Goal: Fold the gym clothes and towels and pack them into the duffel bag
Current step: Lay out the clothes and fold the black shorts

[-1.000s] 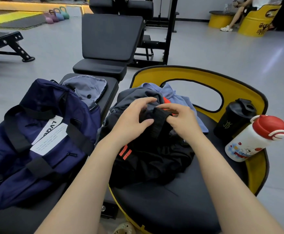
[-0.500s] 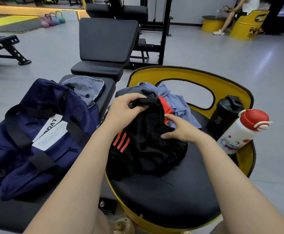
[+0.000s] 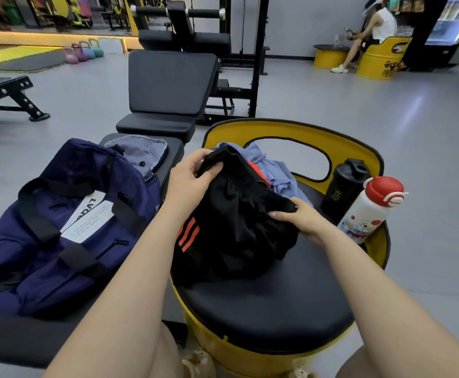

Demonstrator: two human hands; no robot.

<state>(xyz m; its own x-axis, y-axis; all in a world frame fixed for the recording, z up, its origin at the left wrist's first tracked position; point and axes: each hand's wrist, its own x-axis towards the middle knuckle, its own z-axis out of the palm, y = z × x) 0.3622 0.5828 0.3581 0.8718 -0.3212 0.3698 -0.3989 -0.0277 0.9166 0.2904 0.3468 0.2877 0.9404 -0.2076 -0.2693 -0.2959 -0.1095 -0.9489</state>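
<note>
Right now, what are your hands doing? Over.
Left hand and right hand both grip the black shorts on the yellow seat. Duffel bag beside it. Nothing blocking.

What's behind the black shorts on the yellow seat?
A crumpled light-blue garment lies behind the black shorts, against the seat back. Its lower part, and anything beneath, is covered.

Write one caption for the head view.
Both hands grip black shorts on a yellow seat, beside a bag.
</note>
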